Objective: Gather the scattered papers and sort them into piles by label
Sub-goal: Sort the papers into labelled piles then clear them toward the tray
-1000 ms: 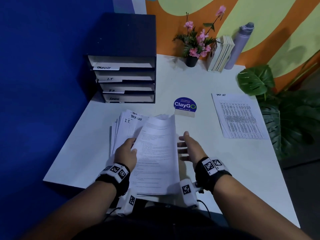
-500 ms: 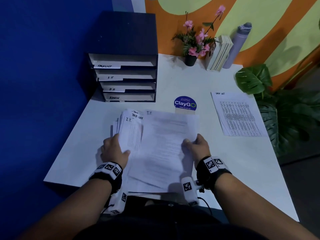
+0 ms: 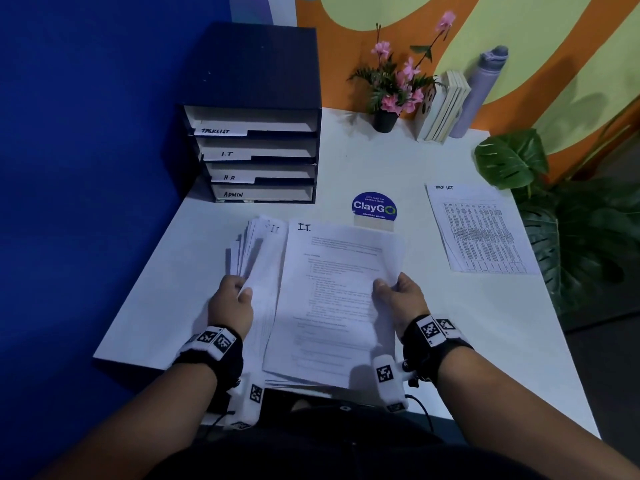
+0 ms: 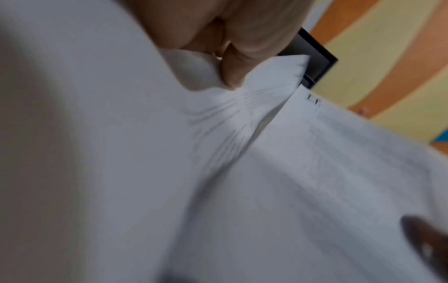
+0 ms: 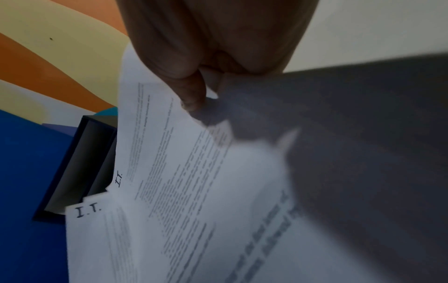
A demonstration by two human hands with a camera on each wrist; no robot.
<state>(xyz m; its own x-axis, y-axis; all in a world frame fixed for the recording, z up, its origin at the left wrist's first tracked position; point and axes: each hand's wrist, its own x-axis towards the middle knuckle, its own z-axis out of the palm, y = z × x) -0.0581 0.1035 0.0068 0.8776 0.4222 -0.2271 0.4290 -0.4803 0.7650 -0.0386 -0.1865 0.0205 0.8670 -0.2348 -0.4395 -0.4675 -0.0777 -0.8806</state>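
A fanned stack of white papers (image 3: 258, 258) is held above the near part of the white table (image 3: 485, 323). My left hand (image 3: 232, 299) grips the stack's left side, and its fingers (image 4: 232, 63) curl over the fanned edges. My right hand (image 3: 398, 292) pinches the right edge of the top sheet (image 3: 332, 299), which is headed "I.T." and printed with text. In the right wrist view my thumb (image 5: 191, 92) presses on that sheet (image 5: 174, 172), and a second "I.T." sheet (image 5: 97, 239) shows under it. A pile headed "TASK LIST" (image 3: 479, 230) lies flat at the right.
A dark four-slot paper tray (image 3: 252, 133), labelled TASKLIST, I.T, H.R and ADMIN, stands at the back left. A round blue ClayGo sign (image 3: 374, 211) sits mid-table. A flower pot (image 3: 386, 119), books (image 3: 443, 109) and a grey bottle (image 3: 481, 91) line the back wall. A leafy plant (image 3: 561, 220) stands off the right edge.
The right hand has moved in from open air and taken the top sheet by its right edge. The sheet has swung from upright in the left hand to flatter, drawn rightward off the stack.
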